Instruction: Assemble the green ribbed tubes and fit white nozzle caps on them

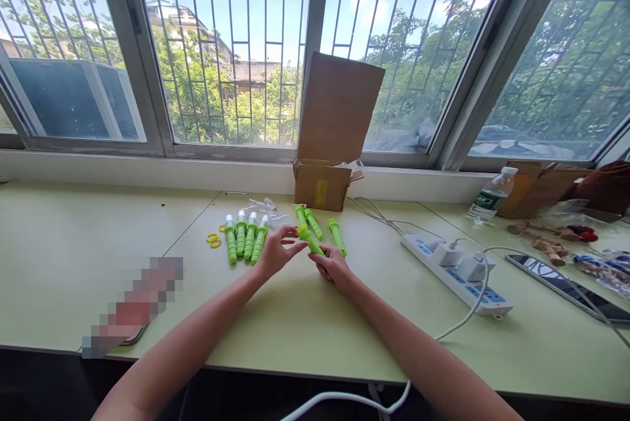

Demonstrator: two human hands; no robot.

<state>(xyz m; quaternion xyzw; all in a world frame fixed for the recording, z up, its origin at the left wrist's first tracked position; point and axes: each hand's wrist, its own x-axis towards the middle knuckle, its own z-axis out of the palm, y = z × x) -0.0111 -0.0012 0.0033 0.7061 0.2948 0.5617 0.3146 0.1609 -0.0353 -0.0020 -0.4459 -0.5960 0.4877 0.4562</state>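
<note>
My right hand grips the lower end of a green flashlight-shaped tube, which tilts up to the left. At its wider, yellowish top are the fingertips of my left hand, thumb and fingers curved around that end. Left of my hands, several similar green tubes with clear-white tops lie side by side. Yellow rings lie beside them. Beyond my hands are more green tubes without clear tops, including one on the right. Clear plastic pieces lie behind the row.
An open cardboard box stands against the window sill. To the right are a power strip with plugs and cables, a phone, and a water bottle. A pixelated object lies near the front left edge.
</note>
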